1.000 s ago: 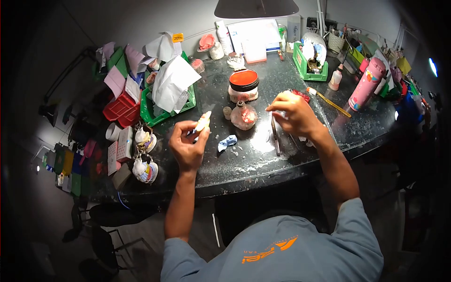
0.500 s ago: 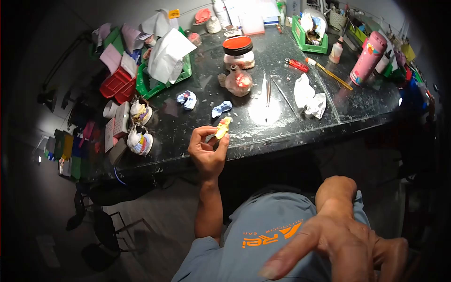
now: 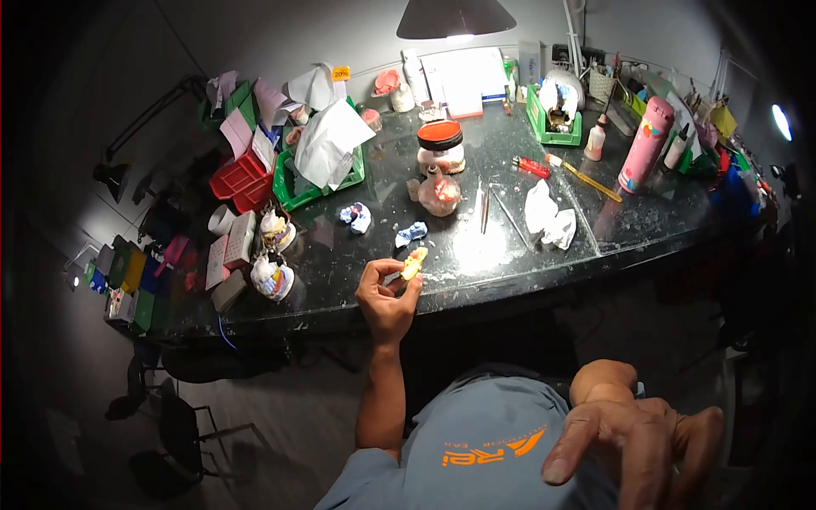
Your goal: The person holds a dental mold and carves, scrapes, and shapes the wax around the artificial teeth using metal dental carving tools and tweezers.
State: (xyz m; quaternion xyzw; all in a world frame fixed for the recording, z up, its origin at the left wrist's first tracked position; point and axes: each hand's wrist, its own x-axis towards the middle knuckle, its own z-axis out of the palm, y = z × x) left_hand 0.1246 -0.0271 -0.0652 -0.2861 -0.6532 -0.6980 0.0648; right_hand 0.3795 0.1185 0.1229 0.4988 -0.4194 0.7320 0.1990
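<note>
Pinched between the thumb and fingers of my left hand (image 3: 389, 297) is a small yellow piece with a bit of pink (image 3: 413, 264), held above the front part of the black bench (image 3: 340, 289). A crumpled blue lump (image 3: 411, 234) lies just beyond it, and a second blue and white lump (image 3: 355, 218) is farther left. My right hand (image 3: 633, 433) is close to the camera in front of my grey shirt, fingers apart, with nothing visible in it.
A round glass bottle (image 3: 439, 195) stands before a red-topped jar (image 3: 440, 138). Thin metal tools (image 3: 484, 209), crumpled white tissue (image 3: 548, 217), a yellow-handled brush (image 3: 586, 178) and a pink flask (image 3: 648, 144) lie or stand rightward. Dental models (image 3: 272, 277) and a green bin (image 3: 293, 197) are left.
The view has tilted up, so the bench sits lower in the picture and a lamp shade appears at the top. My left hand keeps its pinch on the piece; my right stays spread.
</note>
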